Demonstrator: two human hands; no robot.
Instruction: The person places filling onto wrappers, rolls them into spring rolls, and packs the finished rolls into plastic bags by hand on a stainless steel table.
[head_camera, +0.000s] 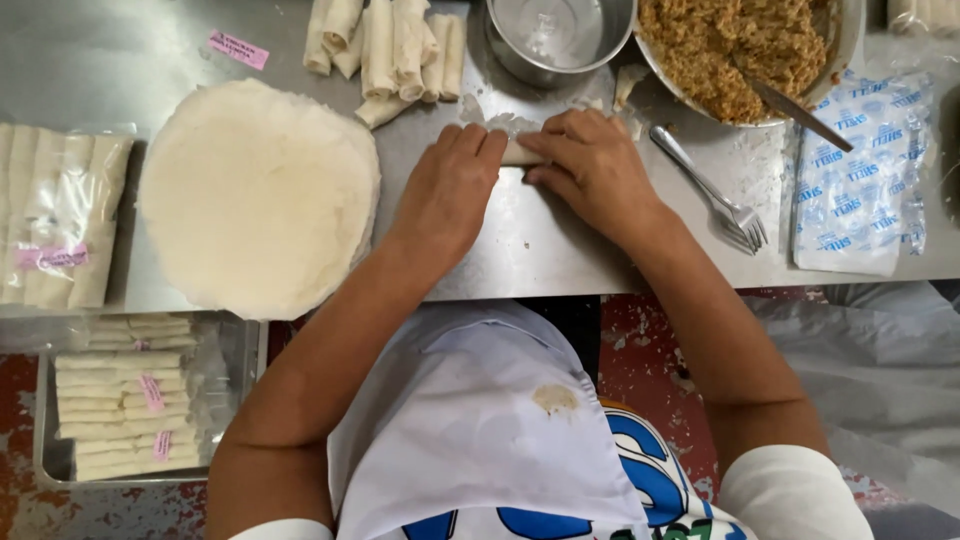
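1. Steel table (540, 250): runs across the upper half of the frame; all work items lie on it.
2. Stack of round wrappers (258, 195): pale, flat, at left centre, just left of the left hand.
3. Bowl of filling (735, 50): upper right, holding brown crumbly mix, with a utensil handle (800, 112) leaning out over its rim.
4. Printed plastic packet (862, 170): white and blue, lying flat at the right edge.
5. Left hand (448, 190): forearm rises from the lower left; palm down, fingers close together and curled forward, tips pressing on the left end of the roll.
6. Right hand (592, 165): forearm rises from the lower right; palm down, wrist bent inward, fingers narrow and bent over the right end of the roll, tips almost meeting those of the left hand.
7. Pile of finished rolls (385, 50): upper centre, well apart from the hands.
8. Empty metal pot (560, 35): top centre, just beside the bowl.
9. Fork (712, 190): right of the right hand, tines toward the table edge.
10. Roll (520, 152): upper centre, lying on the table between both sets of fingertips, mostly hidden under them; only a short pale section shows.
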